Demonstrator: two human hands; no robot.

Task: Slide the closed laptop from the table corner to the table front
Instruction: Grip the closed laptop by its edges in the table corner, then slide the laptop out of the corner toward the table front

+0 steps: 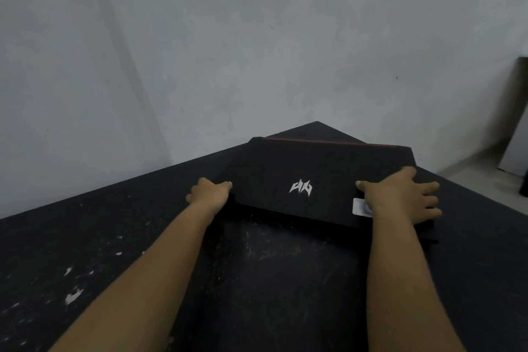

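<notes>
A closed black laptop [320, 168] with a silver logo and a red strip along its back edge lies near the far corner of the dark table [257, 280]. My left hand [208, 193] grips its left edge, thumb on the lid. My right hand [400, 194] lies on the lid's right side with the fingers spread over the right edge, partly covering a small white sticker [360, 206]. Both arms reach forward from the bottom of the view.
Grey walls meet behind the table's far corner. White scuffs and chipped spots [73, 296] mark the tabletop on the left. A dark board [517, 111] leans against the wall at the right, above a strip of pale floor.
</notes>
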